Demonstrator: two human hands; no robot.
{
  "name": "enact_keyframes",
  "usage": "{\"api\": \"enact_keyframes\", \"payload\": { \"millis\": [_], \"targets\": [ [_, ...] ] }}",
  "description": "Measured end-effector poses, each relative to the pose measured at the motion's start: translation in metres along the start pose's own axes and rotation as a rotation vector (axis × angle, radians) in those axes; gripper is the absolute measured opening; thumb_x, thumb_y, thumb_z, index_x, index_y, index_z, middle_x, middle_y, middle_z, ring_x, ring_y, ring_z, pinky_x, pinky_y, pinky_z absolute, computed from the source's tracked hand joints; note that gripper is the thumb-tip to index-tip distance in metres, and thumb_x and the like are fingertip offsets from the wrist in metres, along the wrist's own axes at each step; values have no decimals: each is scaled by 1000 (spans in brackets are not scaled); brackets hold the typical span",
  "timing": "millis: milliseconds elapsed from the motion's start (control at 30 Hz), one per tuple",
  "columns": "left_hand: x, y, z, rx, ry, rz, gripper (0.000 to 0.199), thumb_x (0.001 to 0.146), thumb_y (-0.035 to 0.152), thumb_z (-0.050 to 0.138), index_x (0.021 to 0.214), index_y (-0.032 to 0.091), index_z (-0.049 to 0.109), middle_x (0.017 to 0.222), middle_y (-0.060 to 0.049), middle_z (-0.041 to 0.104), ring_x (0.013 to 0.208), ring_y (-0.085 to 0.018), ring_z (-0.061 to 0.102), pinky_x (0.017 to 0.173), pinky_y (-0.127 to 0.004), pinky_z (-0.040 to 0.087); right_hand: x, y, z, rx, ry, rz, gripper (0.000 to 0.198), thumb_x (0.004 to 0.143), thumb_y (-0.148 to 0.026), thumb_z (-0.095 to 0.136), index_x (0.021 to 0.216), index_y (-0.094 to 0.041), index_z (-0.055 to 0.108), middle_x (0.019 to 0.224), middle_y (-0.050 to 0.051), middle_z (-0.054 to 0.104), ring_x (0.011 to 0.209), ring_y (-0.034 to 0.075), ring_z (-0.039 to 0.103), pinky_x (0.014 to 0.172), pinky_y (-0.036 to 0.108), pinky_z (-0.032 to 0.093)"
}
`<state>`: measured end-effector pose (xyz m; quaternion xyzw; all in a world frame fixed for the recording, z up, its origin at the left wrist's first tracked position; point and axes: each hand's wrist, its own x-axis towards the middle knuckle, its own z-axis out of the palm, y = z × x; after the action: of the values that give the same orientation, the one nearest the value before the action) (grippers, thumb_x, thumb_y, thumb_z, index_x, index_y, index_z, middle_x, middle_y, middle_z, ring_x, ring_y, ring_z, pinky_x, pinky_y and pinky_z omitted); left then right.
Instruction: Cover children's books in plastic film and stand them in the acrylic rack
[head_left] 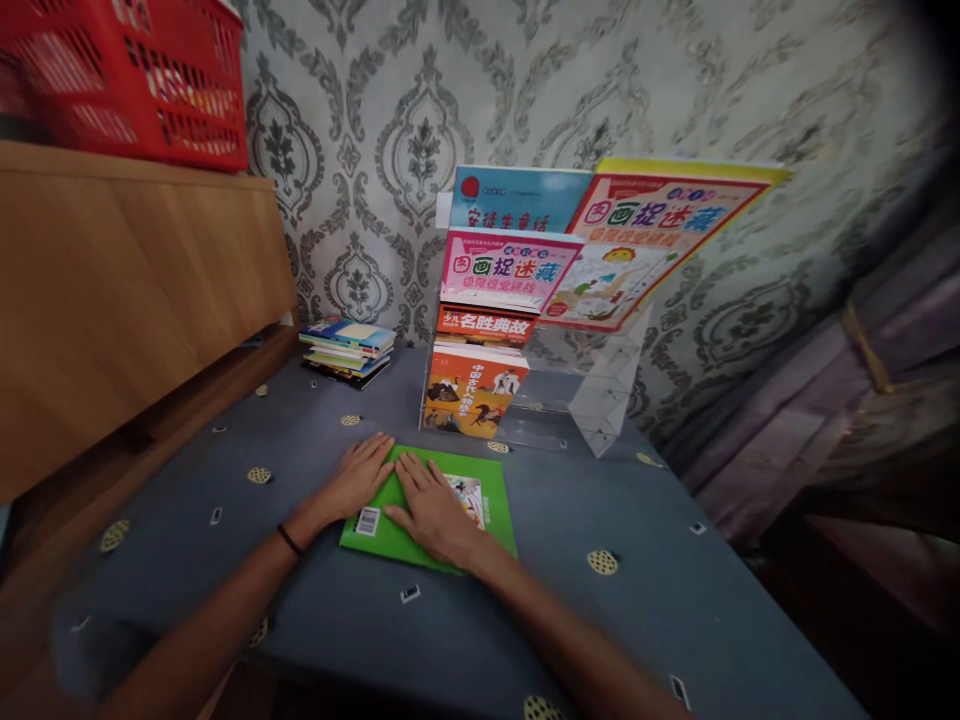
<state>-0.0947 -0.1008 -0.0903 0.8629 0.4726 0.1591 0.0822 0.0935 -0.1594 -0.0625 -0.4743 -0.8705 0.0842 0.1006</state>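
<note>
A green book lies flat on the cloth-covered table, with a barcode at its lower left and a small picture on the right part of its cover. My left hand rests along the book's left edge, fingers stretched out. Across the middle of the cover my right hand lies flat, partly hiding the picture. Neither hand grips anything. Behind the book stands a clear display rack holding several books, among them an orange book, a pink book, a blue book and a yellow-edged book.
A stack of books sits at the back left of the table. Left of it is a wooden cabinet with a red plastic basket on top. A curtain hangs at the right. Patterned wallpaper covers the wall behind.
</note>
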Motion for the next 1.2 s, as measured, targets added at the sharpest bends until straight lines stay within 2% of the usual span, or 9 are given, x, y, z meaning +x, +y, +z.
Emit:
{"api": "enact_keyframes", "payload": {
  "millis": [100,233,400,567,700,900,1200],
  "targets": [
    [0,0,-2,-8,-11,6,53,103,38,30,148,12,44,154,-16,46,145,-26,41,118,-48,33,1,17,-1,-15,35,66,70,102,-53,35,153,-5,38,160,21,33,152,30,26,123,51,24],
    [0,3,-5,-5,-22,-18,53,103,38,30,148,12,44,155,-17,46,145,-26,40,118,-48,34,-6,39,-2,-74,29,205,76,102,-55,34,151,3,37,159,25,33,151,33,26,123,49,23],
    [0,5,-7,1,-38,-20,54,103,38,31,148,11,43,156,-16,44,147,-25,38,120,-46,31,-28,56,-4,-141,73,304,80,101,-60,28,151,2,39,158,24,35,150,33,29,122,48,24],
    [-1,1,-5,-31,-38,-15,54,103,38,30,150,12,42,158,-15,42,148,-24,35,120,-45,29,-50,65,1,-117,110,368,81,101,-61,29,150,2,40,160,25,31,151,33,26,121,49,25],
    [-2,-3,-1,-50,-14,-9,53,103,39,31,150,16,42,157,-13,43,148,-23,36,120,-46,30,-56,67,6,-85,112,389,78,101,-59,30,153,-2,37,162,22,27,153,32,22,120,50,28],
    [-1,-5,4,-36,22,-31,55,102,40,31,148,14,44,156,-15,45,147,-24,37,120,-46,30,-57,59,2,-86,92,396,78,101,-57,30,152,1,37,162,24,27,153,34,21,121,52,25],
    [0,-10,7,-35,79,-14,53,101,42,33,144,16,50,150,-14,53,142,-25,45,117,-47,34,-91,31,2,-30,150,336,75,101,-59,31,154,-7,36,162,21,29,153,32,21,121,52,26]
  ]
}}
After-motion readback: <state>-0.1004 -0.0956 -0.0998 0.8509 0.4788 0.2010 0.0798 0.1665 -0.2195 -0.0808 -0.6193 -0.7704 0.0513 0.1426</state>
